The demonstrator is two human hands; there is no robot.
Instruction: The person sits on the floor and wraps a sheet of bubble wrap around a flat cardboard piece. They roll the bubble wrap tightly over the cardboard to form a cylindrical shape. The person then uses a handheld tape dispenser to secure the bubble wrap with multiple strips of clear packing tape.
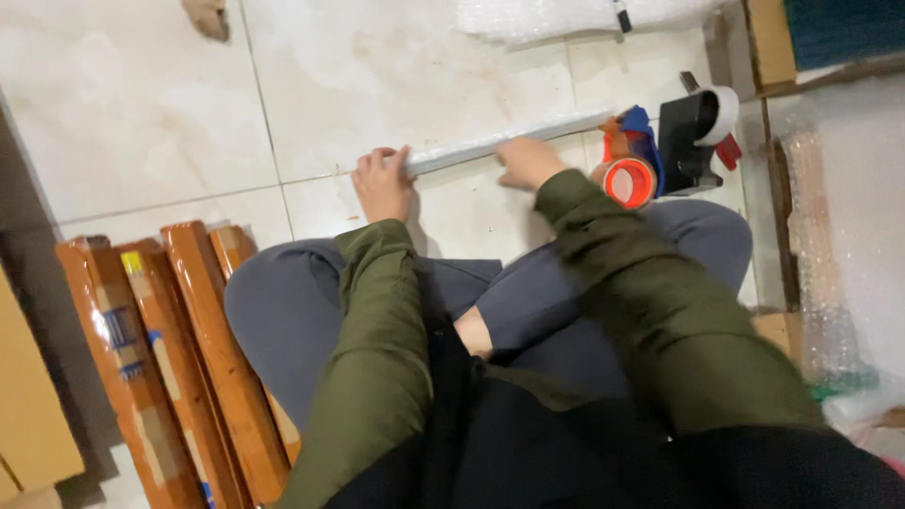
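A long thin grey bar wrapped in clear film [471, 149] lies on the pale tiled floor in front of my crossed legs. My left hand [382, 184] grips its near left end. My right hand [528, 160] rests closed on the bar's middle, fingers curled over it. Both arms wear olive green sleeves. Just right of my right hand stands an orange and blue tape dispenser [632, 160], touching nothing I hold.
A black tape dispenser with a white roll [698, 132] stands at the right. Bubble wrap [566, 14] lies at the top, more along the right edge [830, 264]. Several orange-brown wooden bars [179, 358] lie by my left knee. Cardboard [28, 415] sits at the far left.
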